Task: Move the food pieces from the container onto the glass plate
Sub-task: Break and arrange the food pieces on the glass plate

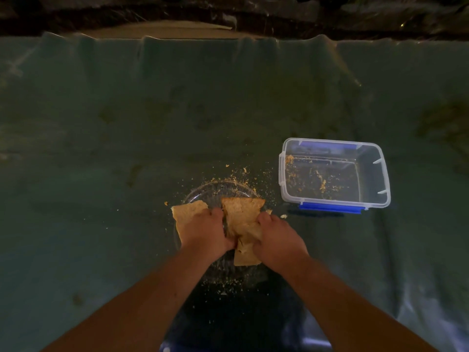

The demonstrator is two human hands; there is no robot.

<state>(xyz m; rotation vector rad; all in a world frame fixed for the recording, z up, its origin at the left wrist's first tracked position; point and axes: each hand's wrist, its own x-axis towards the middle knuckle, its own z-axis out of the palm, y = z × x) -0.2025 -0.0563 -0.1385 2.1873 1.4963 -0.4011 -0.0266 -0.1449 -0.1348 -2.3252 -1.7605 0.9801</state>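
Left hand, right hand: each grip pinching flatbread pieces over glass plate.

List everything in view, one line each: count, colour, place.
glass plate: one, clear, centre, under the food
food pieces: at least two, tan, flat, over the plate, gripped by both hands
crumbs: many, orange-tan, scattered around the plate
container: one, clear with blue clips, right of the plate, only crumbs inside
cloth: one, dark green, covering the surface
left hand: one, gripping the left food piece
right hand: one, gripping the right food piece
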